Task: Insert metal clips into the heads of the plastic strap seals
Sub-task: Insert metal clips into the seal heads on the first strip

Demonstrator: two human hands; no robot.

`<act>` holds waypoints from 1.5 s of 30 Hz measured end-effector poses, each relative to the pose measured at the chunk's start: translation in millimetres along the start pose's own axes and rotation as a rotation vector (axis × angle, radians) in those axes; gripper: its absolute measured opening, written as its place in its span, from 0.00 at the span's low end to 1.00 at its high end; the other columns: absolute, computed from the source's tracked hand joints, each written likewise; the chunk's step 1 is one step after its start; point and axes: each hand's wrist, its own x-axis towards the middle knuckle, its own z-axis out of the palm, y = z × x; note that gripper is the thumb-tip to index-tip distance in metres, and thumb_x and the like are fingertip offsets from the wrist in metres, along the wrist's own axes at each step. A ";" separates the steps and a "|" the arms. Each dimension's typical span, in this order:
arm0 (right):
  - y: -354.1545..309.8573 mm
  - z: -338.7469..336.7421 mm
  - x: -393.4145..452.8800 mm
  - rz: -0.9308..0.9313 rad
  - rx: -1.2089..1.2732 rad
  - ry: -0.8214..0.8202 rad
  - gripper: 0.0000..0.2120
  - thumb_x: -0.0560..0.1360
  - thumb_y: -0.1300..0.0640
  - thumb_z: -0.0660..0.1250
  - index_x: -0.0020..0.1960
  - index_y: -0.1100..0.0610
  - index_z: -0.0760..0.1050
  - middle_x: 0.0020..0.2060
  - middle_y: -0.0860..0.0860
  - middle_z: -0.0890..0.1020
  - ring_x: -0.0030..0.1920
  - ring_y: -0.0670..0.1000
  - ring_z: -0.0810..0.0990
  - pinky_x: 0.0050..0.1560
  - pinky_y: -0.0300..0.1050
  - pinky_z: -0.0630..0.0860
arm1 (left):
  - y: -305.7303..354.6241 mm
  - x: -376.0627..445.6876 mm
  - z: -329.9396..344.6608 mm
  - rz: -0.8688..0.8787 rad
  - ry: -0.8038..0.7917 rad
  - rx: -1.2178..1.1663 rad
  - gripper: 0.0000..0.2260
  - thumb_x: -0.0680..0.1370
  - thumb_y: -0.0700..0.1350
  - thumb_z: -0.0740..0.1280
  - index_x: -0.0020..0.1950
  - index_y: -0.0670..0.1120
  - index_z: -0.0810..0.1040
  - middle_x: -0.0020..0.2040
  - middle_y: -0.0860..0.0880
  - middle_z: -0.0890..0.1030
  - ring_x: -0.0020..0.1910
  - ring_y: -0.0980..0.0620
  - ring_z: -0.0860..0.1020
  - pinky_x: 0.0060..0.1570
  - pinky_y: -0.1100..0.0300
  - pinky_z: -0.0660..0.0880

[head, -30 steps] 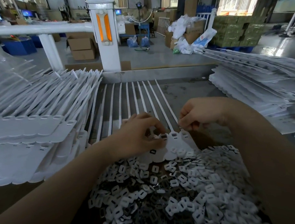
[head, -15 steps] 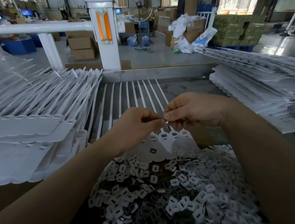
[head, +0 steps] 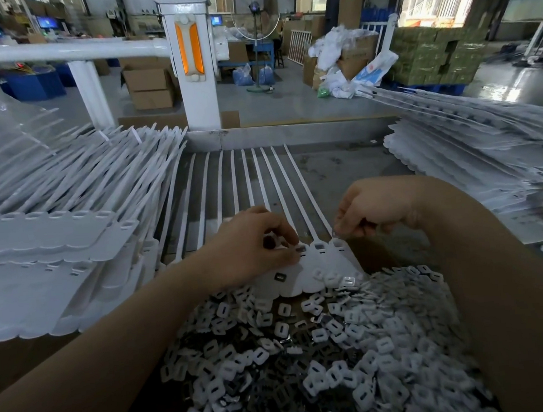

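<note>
Seal sheet: a joined row of white plastic strap seals (head: 320,267) lies flat on the grey metal table (head: 352,173), just beyond the parts heap; its scalloped heads point toward the person and its thin straps fan away to the table's far lip.
Seal heads: smooth, matte, rounded tabs, each with a small rectangular slot; one slot by the left fingertips shows a dark insert, and one dark clip (head: 280,277) lies loose on the sheet.
Left hand (head: 251,249): fingers curled, thumb and forefinger pressed together at a head slot, apparently pinching a small dark piece; the piece is too small to tell for sure.
Right hand (head: 371,211): fingers curled downward, tips pinching at the rightmost head of the sheet; whether a clip sits between them cannot be told.
Parts heap (head: 307,349): a loose mound of small white plastic squares with oblong holes, mixed with dark, shiny metal clips, between the two forearms and overlapping the sheet's near edge.
Left stack (head: 56,255): many seal sheets piled in layers, scalloped edges toward the person, straps splayed upward.
Right stack (head: 487,162): a similar pile, well apart from the hands.
Plastic bag (head: 1,129): clear, crinkled, over the left stack's far end.
Railing post (head: 191,65): white, square, with orange reflectors, behind the table.
Background: cardboard boxes (head: 150,85), a pedestal fan (head: 257,44), green-wrapped bales (head: 434,56).
</note>
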 end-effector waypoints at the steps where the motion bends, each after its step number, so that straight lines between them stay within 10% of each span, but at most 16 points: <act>1: 2.2 -0.3 1.0 0.020 -0.004 -0.001 0.10 0.73 0.61 0.69 0.47 0.69 0.79 0.34 0.58 0.73 0.29 0.51 0.66 0.25 0.39 0.58 | -0.8 0.0 0.2 0.000 -0.015 -0.001 0.09 0.74 0.56 0.72 0.53 0.58 0.80 0.52 0.58 0.74 0.51 0.62 0.74 0.47 0.69 0.70; 45: 7.4 4.7 2.7 0.070 0.142 -0.051 0.12 0.73 0.60 0.72 0.52 0.67 0.79 0.27 0.50 0.77 0.26 0.46 0.71 0.25 0.36 0.69 | -2.8 1.0 -0.3 -0.027 -0.050 -0.058 0.09 0.73 0.55 0.73 0.51 0.59 0.79 0.51 0.59 0.72 0.45 0.61 0.73 0.43 0.69 0.68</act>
